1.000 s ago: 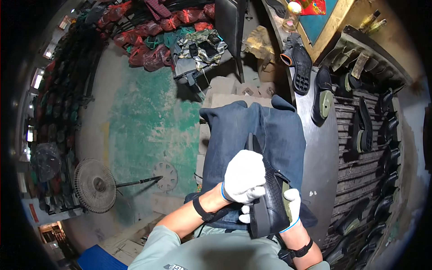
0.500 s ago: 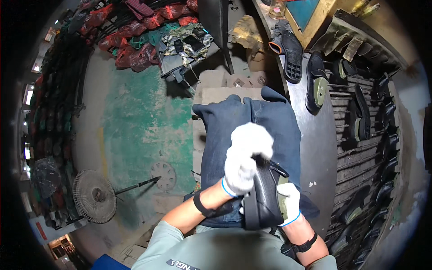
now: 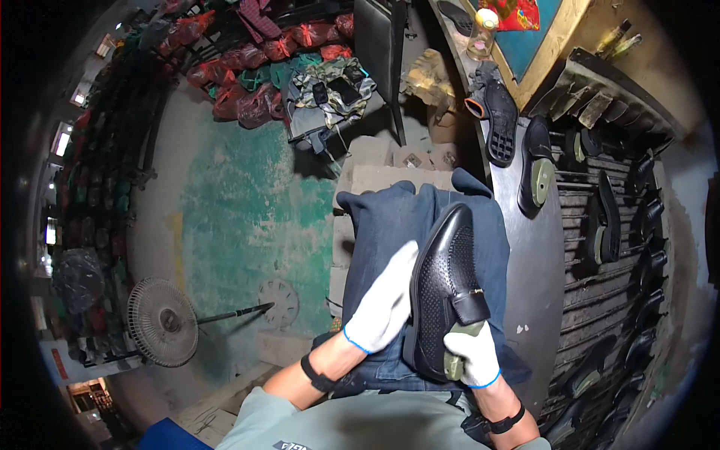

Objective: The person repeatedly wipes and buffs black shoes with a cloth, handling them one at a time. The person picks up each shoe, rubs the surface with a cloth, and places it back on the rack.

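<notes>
Shoe now turned upper-side up across the lap, toe pointing away from the body; 0.5 s ago held edge-on, sole side hidden behind the left glove. Black leather loafer, perforated vamp, strap with small metal buckle across the instep, olive-green last showing at the heel opening.

Left hand, white glove with blue cuff, laid flat and open-palmed against the shoe's left flank, fingers extended toward the toe. Not clenched; pressing or steadying rather than gripping. 0.5 s ago raised higher, over the toe; since dropped to the side.

Right hand, same glove type, closed around the heel end and the green last, just below the buckle strap. Grasp unchanged in place, but wrist rotated to bring the upper into view.

Judgement: rotation exposes the finished upper for inspection or smoothing; sole work apparently not in hand at this instant.

Jeans under the shoe, both knees together. Right of the shoe: grey counter edge, bearing 2 more dark shoes, 1 sole-up, 1 with green last. Further right of the shoe: slatted rack full of dark shoes. Left of the shoe: green-stained floor, fan lying flat. Beyond the toe: red and green bags piled.
</notes>
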`<state>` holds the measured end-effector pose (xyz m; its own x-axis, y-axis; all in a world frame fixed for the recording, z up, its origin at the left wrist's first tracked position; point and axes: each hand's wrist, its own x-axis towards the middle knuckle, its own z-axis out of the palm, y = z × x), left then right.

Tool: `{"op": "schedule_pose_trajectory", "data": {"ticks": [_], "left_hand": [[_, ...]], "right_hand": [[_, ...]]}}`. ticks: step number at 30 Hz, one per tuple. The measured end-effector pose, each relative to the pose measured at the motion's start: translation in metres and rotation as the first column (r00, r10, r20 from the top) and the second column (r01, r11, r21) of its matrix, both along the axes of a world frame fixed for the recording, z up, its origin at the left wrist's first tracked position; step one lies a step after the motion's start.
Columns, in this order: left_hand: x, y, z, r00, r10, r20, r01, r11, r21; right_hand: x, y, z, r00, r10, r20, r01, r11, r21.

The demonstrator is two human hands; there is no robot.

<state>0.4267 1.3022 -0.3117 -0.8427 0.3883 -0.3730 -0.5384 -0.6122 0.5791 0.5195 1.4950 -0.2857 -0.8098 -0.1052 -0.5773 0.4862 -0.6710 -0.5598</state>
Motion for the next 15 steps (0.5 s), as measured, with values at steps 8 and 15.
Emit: {"op": "schedule_pose_trajectory", "data": {"ticks": [8, 15], "left_hand": [[0.025, 0.019, 0.033, 0.983, -0.092, -0.158, 0.027, 0.927, -0.374], [-0.018, -0.008, 0.038, 0.942, -0.327, -0.075, 0.303, 0.924, -0.233]], "right_hand": [[-0.006, -0.025, -0.006, 0.898, 0.137, -0.419, 0.169, 0.770, 0.615], [-0.005, -0.029, 0.013, 0.867, 0.301, -0.396, 0.196, 0.525, 0.828]]}}
